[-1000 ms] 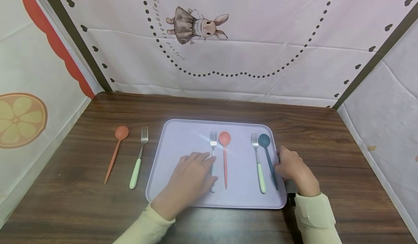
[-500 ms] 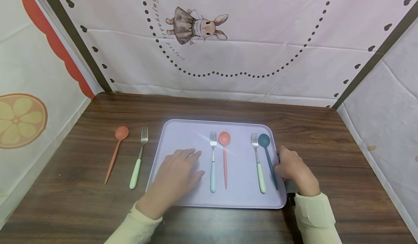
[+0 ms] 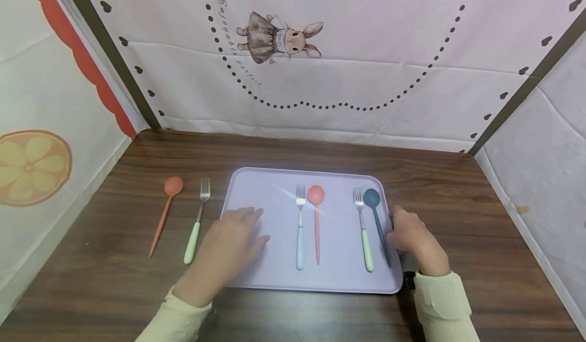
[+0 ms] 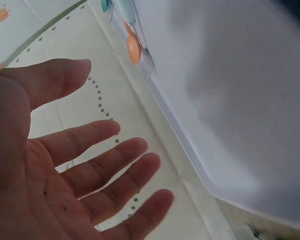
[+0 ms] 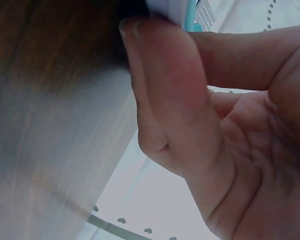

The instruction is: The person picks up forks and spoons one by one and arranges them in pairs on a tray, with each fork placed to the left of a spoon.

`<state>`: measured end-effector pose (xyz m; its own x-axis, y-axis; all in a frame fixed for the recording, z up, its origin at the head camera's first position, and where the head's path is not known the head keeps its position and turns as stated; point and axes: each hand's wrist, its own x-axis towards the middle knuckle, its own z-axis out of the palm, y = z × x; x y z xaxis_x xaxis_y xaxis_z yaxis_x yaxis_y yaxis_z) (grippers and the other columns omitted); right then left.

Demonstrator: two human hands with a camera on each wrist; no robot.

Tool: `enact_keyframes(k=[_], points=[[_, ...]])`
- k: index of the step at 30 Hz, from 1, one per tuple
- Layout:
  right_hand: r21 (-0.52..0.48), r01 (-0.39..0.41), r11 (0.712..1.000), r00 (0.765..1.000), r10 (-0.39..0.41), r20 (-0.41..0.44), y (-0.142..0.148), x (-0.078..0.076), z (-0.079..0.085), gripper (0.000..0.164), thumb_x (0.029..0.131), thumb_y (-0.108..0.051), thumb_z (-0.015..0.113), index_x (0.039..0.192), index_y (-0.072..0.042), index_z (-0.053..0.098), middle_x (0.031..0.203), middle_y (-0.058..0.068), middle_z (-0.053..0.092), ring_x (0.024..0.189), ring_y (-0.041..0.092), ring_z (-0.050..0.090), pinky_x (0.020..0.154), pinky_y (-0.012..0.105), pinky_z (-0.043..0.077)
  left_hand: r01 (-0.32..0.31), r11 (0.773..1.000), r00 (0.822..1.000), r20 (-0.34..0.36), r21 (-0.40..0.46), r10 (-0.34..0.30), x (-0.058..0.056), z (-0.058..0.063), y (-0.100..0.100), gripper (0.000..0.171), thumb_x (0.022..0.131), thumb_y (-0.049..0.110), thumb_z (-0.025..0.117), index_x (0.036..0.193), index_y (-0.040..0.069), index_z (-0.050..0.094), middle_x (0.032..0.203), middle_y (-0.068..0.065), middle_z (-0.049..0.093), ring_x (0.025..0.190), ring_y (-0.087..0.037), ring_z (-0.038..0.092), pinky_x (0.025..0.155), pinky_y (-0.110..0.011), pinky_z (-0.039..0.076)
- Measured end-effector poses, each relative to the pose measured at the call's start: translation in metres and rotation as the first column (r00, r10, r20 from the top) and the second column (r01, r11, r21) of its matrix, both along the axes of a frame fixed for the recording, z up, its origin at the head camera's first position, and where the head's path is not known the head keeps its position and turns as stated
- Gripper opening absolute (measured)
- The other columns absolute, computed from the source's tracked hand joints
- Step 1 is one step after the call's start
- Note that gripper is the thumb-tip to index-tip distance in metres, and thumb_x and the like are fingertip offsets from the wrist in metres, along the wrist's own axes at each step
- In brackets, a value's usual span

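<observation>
A lavender tray [image 3: 274, 276] lies on the table, bearing a blue-handled fork [image 3: 299, 248], a pink spoon [image 3: 316, 195], a green-handled fork [image 3: 367, 250] and a dark teal spoon [image 3: 372, 198]. My left hand [image 3: 220, 250] is over the tray's left edge, fingers spread and holding nothing; in the left wrist view its palm [image 4: 45, 200] is bare. At the tray's right edge, my right hand [image 3: 414, 237] pinches the rim beside the teal spoon. The right wrist view shows its bent fingers [image 5: 175, 90] at that rim, most of the contact hidden.
Left of the tray, another green-handled fork [image 3: 192, 243] and an orange spoon [image 3: 173, 186] lie on the brown wooden table [image 3: 114, 260]. Printed cloth walls [image 3: 366, 36] stand at the back and both sides.
My left hand has moved left from above the blue-handled fork to the tray's left edge, leaving that fork fully in sight. The right hand has stayed at the tray's right rim.
</observation>
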<state>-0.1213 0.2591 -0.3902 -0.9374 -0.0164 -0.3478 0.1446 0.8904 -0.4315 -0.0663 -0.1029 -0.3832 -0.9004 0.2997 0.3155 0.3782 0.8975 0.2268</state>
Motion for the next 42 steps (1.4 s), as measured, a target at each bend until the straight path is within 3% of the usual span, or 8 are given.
enact_keyframes(k=[7, 14, 21, 30, 36, 42], points=[[0.022, 0.007, 1.000, 1.000, -0.007, 0.001, 0.002, 0.005, 0.002, 0.045, 0.087, 0.004, 0.059, 0.127, 0.017, 0.043, 0.090, 0.024, 0.059, 0.064, 0.026, 0.061, 0.053, 0.036, 0.051, -0.042, 0.999, 0.999, 0.024, 0.022, 0.042, -0.001, -0.007, -0.013, 0.051, 0.084, 0.024, 0.080, 0.124, -0.004, 0.066, 0.119, -0.023, 0.066, 0.106, -0.043, 0.063, 0.091, -0.054, 0.050], [0.011, -0.001, 1.000, 1.000, 0.001, 0.003, -0.004, 0.004, 0.000, 0.047, 0.088, 0.004, 0.059, 0.130, 0.017, 0.042, 0.090, 0.024, 0.060, 0.064, 0.025, 0.061, 0.053, 0.036, 0.052, -0.142, 0.989, 0.990, 0.004, 0.049, 0.142, 0.004, -0.001, -0.036, 0.046, 0.080, 0.014, 0.081, 0.120, -0.005, 0.068, 0.108, -0.024, 0.068, 0.094, -0.045, 0.065, 0.077, -0.058, 0.053], [0.005, 0.006, 1.000, 1.000, -0.006, 0.012, -0.003, 0.005, -0.003, 0.046, 0.088, 0.004, 0.058, 0.130, 0.017, 0.042, 0.089, 0.023, 0.059, 0.061, 0.024, 0.060, 0.052, 0.036, 0.051, -0.194, 0.980, 0.978, 0.086, 0.051, 0.189, 0.007, -0.001, -0.056, 0.048, 0.083, 0.013, 0.078, 0.124, -0.009, 0.064, 0.109, -0.029, 0.066, 0.095, -0.048, 0.065, 0.079, -0.061, 0.050], [0.006, -0.015, 1.000, 1.000, 0.015, -0.007, -0.002, -0.001, -0.001, 0.044, 0.087, 0.003, 0.059, 0.126, 0.017, 0.044, 0.088, 0.023, 0.059, 0.063, 0.026, 0.060, 0.052, 0.037, 0.051, -0.243, 0.969, 0.968, 0.072, 0.035, 0.240, 0.009, -0.006, -0.071, 0.047, 0.082, 0.007, 0.077, 0.124, -0.009, 0.063, 0.102, -0.031, 0.065, 0.086, -0.050, 0.065, 0.069, -0.061, 0.051], [0.011, -0.001, 1.000, 1.000, 0.001, 0.011, -0.003, 0.000, 0.001, 0.048, 0.088, 0.003, 0.059, 0.130, 0.017, 0.042, 0.091, 0.024, 0.059, 0.066, 0.027, 0.061, 0.054, 0.037, 0.051, -0.240, 0.971, 0.971, 0.015, 0.007, 0.240, 0.009, -0.008, -0.076, 0.044, 0.077, 0.005, 0.081, 0.115, -0.010, 0.065, 0.090, -0.029, 0.064, 0.081, -0.049, 0.064, 0.064, -0.061, 0.050], [0.016, 0.002, 1.000, 1.000, -0.002, 0.011, -0.002, 0.000, 0.001, 0.049, 0.088, 0.003, 0.059, 0.131, 0.017, 0.042, 0.093, 0.026, 0.060, 0.067, 0.028, 0.062, 0.054, 0.037, 0.051, -0.256, 0.967, 0.966, 0.031, -0.002, 0.256, 0.009, -0.011, -0.080, 0.037, 0.077, 0.009, 0.081, 0.105, -0.008, 0.063, 0.083, -0.027, 0.062, 0.077, -0.051, 0.062, 0.058, -0.063, 0.049]])
